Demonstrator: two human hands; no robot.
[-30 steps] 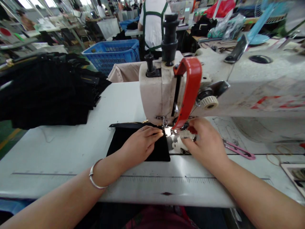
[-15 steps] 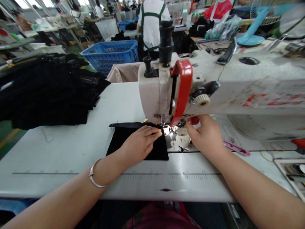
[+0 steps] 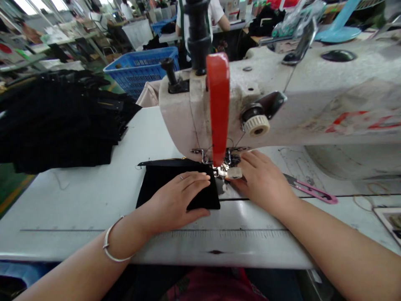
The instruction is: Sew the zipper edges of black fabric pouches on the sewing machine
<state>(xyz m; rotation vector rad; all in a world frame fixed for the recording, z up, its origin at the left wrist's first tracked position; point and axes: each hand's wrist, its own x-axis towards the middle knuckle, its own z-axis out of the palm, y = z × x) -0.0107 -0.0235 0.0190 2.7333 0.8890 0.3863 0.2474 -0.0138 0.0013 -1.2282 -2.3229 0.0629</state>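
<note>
The left hand (image 3: pixel 172 200) lay open and flat on a black fabric piece (image 3: pixel 156 184), not clenched, apparently pinning it against the white sewing table (image 3: pixel 62 209) - the cloth sat just in front of the presser foot (image 3: pixel 219 169). The right hand (image 3: pixel 263 182) pressed its fingertips (image 3: pixel 242 167) on a pale tab (image 3: pixel 234 173) beside the foot; whether it pinched the tab, I could not tell. Pink thread snips (image 3: pixel 313 196) lay within reach to the right, and a stack of black fabric (image 3: pixel 62 125) to the left - handy, it seemed. Above loomed the industrial sewing machine (image 3: pixel 266 92), with a blue plastic crate (image 3: pixel 140 71) beyond.
</note>
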